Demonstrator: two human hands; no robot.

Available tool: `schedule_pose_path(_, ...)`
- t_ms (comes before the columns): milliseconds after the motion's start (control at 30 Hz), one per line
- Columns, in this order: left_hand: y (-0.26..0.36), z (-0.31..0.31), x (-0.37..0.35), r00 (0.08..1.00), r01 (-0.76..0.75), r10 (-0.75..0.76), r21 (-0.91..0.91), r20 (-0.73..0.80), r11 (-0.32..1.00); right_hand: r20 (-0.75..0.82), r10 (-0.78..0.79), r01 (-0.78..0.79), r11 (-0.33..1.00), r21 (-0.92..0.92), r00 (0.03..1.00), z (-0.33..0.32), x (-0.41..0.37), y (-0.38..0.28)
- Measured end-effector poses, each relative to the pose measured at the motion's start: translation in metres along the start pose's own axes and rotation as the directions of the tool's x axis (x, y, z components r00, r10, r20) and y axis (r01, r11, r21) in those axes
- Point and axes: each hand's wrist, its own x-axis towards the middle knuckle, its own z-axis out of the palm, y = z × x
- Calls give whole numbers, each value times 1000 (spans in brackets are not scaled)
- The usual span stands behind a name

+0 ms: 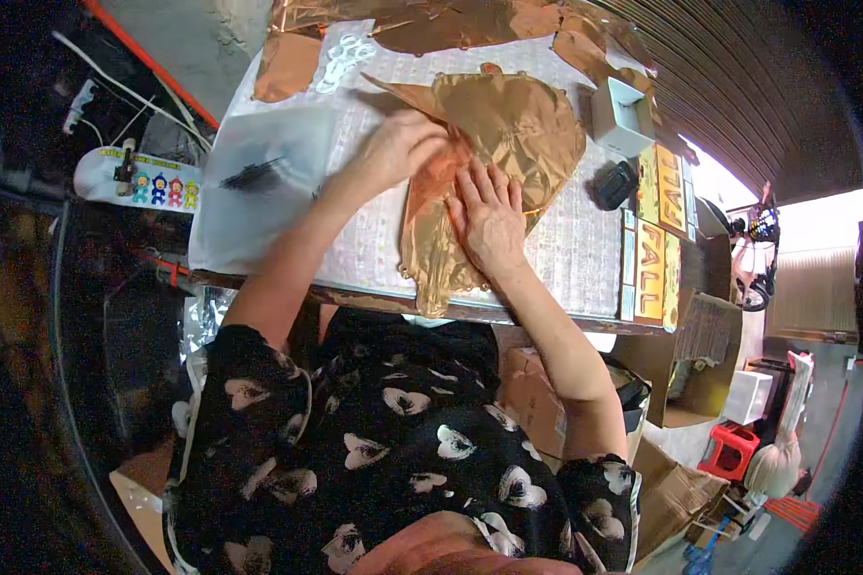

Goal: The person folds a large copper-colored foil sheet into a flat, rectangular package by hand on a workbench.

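A flat, uninflated gold foil balloon (532,125) lies creased on the table, with a narrow part reaching the front edge and a pointed flap at its upper left. My right hand (492,225) rests on the foil with its fingers stretched out and slightly apart. At the balloon's left edge is my left hand (405,149), its fingers curled together against the foil beside the flap. Slight motion blur and the folds hide the exact grip of the fingertips. Left of this hand lies a stack of clear plastic bags (297,153) with a dark print.
More copper-coloured foil pieces (451,27) cover the table's far side, near a clear packet of white pieces (343,57). On the right are an open white box (621,117), a black object (614,184) and yellow lettered boxes (652,273). Cardboard boxes (705,355) stand beyond the right edge.
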Motion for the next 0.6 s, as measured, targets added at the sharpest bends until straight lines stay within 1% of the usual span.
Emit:
schedule_pose_path(33, -6, -2, 2, 996, 26, -15, 131, -84, 991, 7, -1, 1, 1000, 17, 1000, 0, 1, 0)
schedule_pose_path(67, -11, -3, 4, 996, 81, -74, 163, -48, 983, 15, -4, 4, 999, 35, 1000, 0, 1, 0)
schedule_pose_path(100, -15, -1, 6, 996, 84, -77, 164, -47, 983, 17, -5, 4, 999, 37, 1000, 1, 1, -1)
schedule_pose_path(167, -8, 4, 15, 981, -111, 161, 364, -108, 925, -4, -11, 12, 1000, 17, 1000, 2, 0, -1)
schedule_pose_path(200, -3, 6, 15, 986, -139, 163, 394, -26, 909, -4, -16, 16, 1000, 16, 1000, 2, 0, -1)
schedule_pose_path(233, -4, 11, 18, 986, -137, 162, 395, -32, 909, 7, -12, 12, 1000, 6, 1000, 2, 0, -1)
schedule_pose_path(300, -6, 20, 21, 979, -183, 173, 89, 105, 979, 18, -10, 11, 1000, -5, 1000, 2, 0, 0)
schedule_pose_path(333, -4, 20, 23, 969, -208, 198, 50, 145, 977, 9, -13, 13, 1000, 1, 1000, 1, 1, -1)
schedule_pose_path(367, -4, 17, 23, 969, -210, 201, 50, 145, 976, 0, -14, 14, 1000, 6, 1000, 0, 1, -2)
schedule_pose_path(433, -7, 10, 21, 951, -281, 270, 53, 152, 958, -5, -15, 15, 1000, 7, 1000, -1, 2, -2)
schedule_pose_path(467, -14, 7, 19, 949, -284, 274, 51, 156, 957, -7, -15, 15, 1000, 10, 1000, -2, 2, -2)
schedule_pose_path(533, -26, -2, 17, 975, -182, 162, 124, 151, 975, -9, -13, 13, 1000, 18, 1000, -2, 2, -2)
schedule_pose_path(567, -28, -4, 14, 974, -184, 165, 123, 153, 975, -8, -18, 18, 999, 27, 1000, -2, 2, -1)
schedule_pose_path(600, -30, -6, 11, 979, -134, 88, 253, 183, 958, -9, -17, 17, 1000, 26, 1000, -2, 2, -1)
